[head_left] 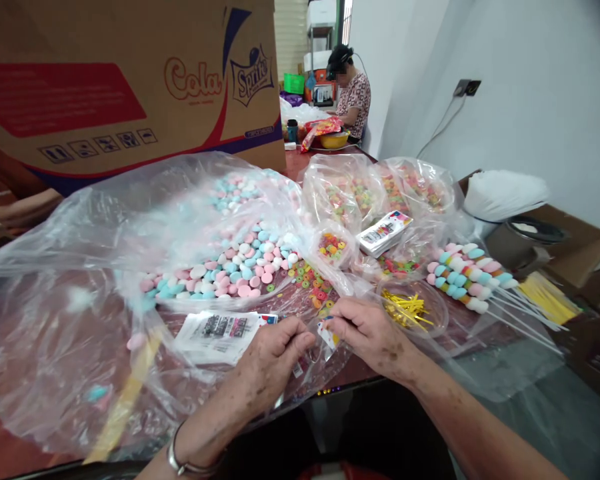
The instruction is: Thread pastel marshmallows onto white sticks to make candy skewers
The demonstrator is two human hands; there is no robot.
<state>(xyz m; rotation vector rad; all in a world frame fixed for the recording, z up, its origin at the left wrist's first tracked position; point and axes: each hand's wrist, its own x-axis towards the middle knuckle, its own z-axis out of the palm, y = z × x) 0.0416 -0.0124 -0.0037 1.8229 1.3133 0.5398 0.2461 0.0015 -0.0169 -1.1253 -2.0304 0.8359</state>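
Note:
My left hand point(273, 357) and my right hand point(367, 330) meet near the table's front edge, both pinched on a small clear printed packet point(326, 335) held between them. Just beyond the fingers lie loose ring-shaped candies point(314, 285) in mixed colours. A pile of pink, blue and white round candies point(230, 270) spreads on an open plastic bag point(70, 320) to the left. A stack of printed packets point(219, 333) lies by my left hand. A clear bowl of yellow twist ties point(410, 308) sits right of my right hand.
Finished candy skewers point(473, 279) lie at the right beside yellow strips point(550, 299). Bags of ring candies point(360, 193) and another packet stack point(384, 233) sit behind. A big cardboard box point(130, 87) stands at the back left. Another person point(351, 93) works at the far end.

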